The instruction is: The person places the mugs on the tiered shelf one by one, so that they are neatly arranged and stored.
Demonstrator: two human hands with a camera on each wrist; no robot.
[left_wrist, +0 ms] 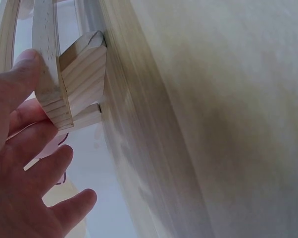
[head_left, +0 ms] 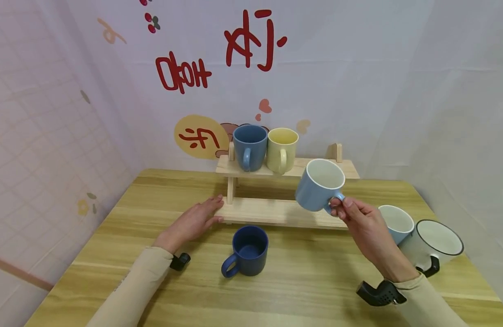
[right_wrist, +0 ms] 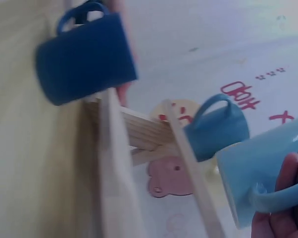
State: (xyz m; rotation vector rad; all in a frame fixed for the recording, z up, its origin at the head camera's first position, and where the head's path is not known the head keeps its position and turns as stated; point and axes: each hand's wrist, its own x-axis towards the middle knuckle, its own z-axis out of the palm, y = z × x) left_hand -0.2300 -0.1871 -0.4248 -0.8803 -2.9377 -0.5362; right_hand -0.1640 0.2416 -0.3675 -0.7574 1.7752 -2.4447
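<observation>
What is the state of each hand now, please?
Left hand: open, fingers straight, touching the end of the wooden rack.
Right hand: holding the light blue mug by its handle, above the rack.

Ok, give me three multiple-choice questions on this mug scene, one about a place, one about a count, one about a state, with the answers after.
1. Where does the dark blue mug stand?
A. on the table in front of the wooden rack
B. on the rack's top shelf
C. in the right hand

2. How many mugs stand on the top shelf of the wooden rack?
A. none
B. two
C. four

3. How is the light blue mug held?
A. upside down
B. tilted, by its handle
C. lying on the table

Answers: 1 A, it stands on the table. 2 B, a blue mug and a yellow mug. 3 B, the right hand pinches the handle.
</observation>
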